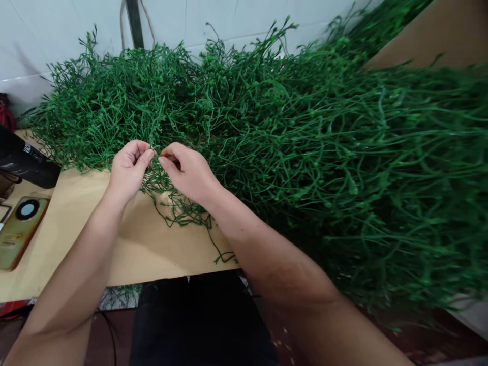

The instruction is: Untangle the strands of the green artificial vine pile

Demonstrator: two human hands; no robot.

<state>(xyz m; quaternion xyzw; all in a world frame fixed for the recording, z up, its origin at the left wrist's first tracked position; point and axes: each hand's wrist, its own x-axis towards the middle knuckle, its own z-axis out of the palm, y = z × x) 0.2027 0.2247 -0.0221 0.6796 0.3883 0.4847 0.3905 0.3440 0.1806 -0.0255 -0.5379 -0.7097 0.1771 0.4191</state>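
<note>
While my dark trousers point(202, 320) sit just under the near edge of the worktop point(86, 208), a phone point(23, 234) lies face down over on the left, gold back, big round camera ring. Some loose stems point(185, 213) are in a thin, wiry tangle on the smooth tan surface. Just past them my left hand point(131, 165) has thumb and finger pinched on a skinny green stem point(151, 144). My right hand point(188, 170) is right beside it, fingertips drawn in narrow toward the thumb, but honestly can't tell if it's got anything. Black bottle point(28, 157) at far left, a plain cylinder. Beyond my hands it's one huge springy heap of greenery point(305, 122), knobbly tips everywhere, then a pale tiled wall point(236, 15).
</note>
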